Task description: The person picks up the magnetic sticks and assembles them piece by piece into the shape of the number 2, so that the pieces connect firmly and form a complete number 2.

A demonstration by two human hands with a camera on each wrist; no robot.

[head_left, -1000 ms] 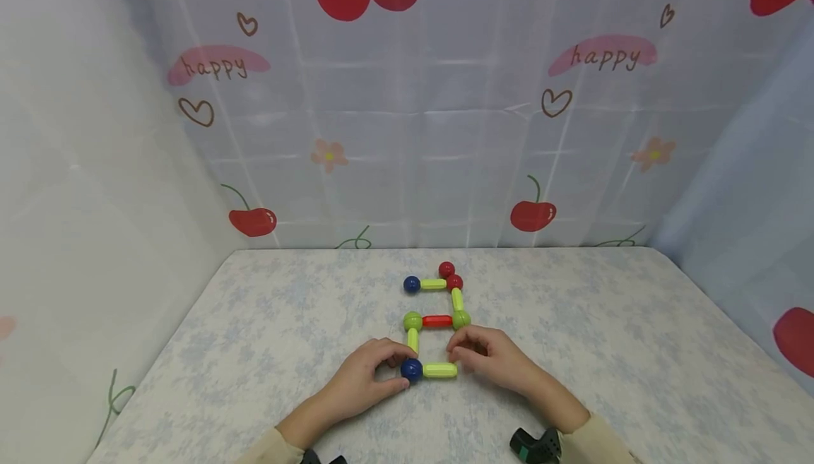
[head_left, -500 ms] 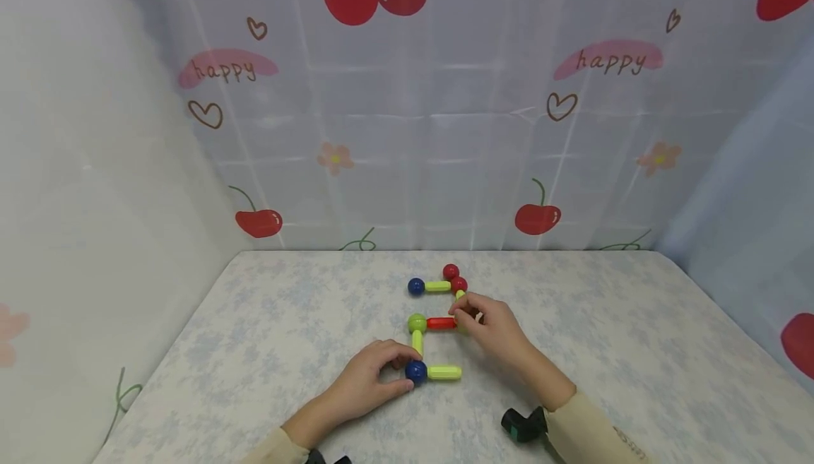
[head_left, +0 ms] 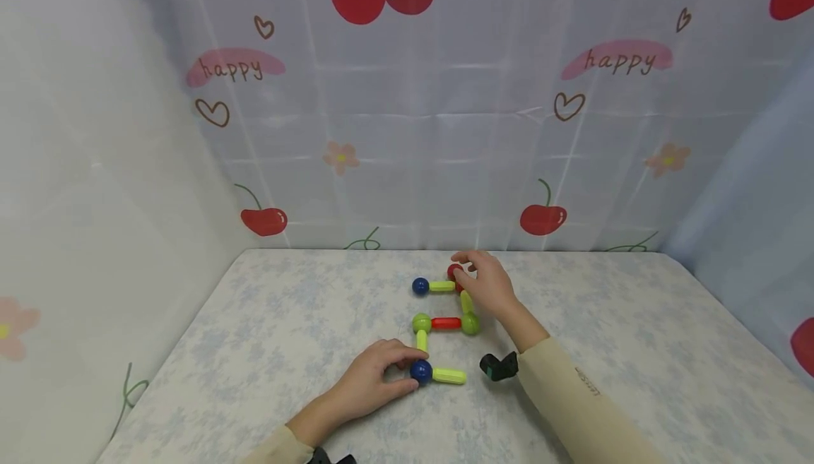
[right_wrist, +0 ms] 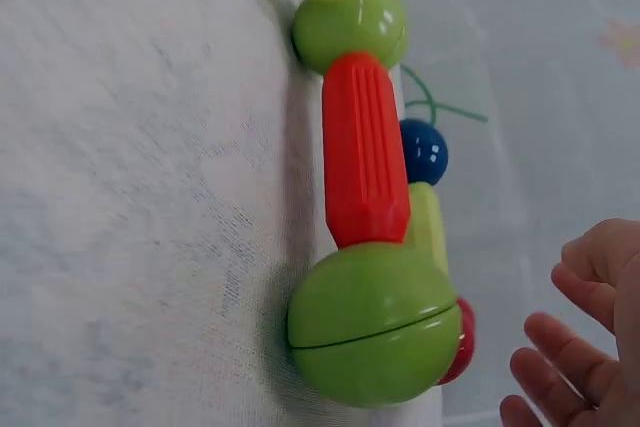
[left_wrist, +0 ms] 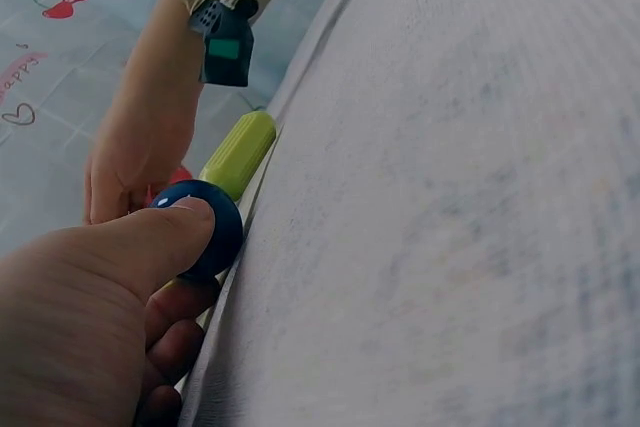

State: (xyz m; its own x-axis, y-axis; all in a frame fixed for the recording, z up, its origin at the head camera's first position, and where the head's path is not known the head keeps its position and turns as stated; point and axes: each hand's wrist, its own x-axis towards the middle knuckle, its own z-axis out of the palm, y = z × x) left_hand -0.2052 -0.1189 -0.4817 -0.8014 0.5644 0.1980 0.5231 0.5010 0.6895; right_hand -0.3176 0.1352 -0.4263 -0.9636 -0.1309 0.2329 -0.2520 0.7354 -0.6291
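Note:
My left hand point(head_left: 378, 378) pinches a dark blue ball point(head_left: 421, 372) between thumb and fingers at the near corner of a zigzag chain. From that ball a yellow-green rod point(head_left: 449, 376) points right, its far end free. Another rod leads to a green ball point(head_left: 422, 323), and a red rod point(right_wrist: 366, 147) joins this to a second green ball point(right_wrist: 375, 322). At the chain's far end, my right hand point(head_left: 488, 284) reaches around a loose-looking red ball point(head_left: 454, 271), partly covering a second red ball. In the right wrist view its fingers are spread, with nothing between them.
A blue ball point(head_left: 420, 286) ends the chain's far rod point(head_left: 441, 286). The pale mottled table point(head_left: 305, 308) meets a cherry-printed curtain point(head_left: 407, 167) just behind the right hand. A dark device point(head_left: 499, 366) is strapped at the right wrist.
My right hand has moved away from the near rod's free end, over the right green ball, to the red balls at the back. The left hand stays on the near blue ball.

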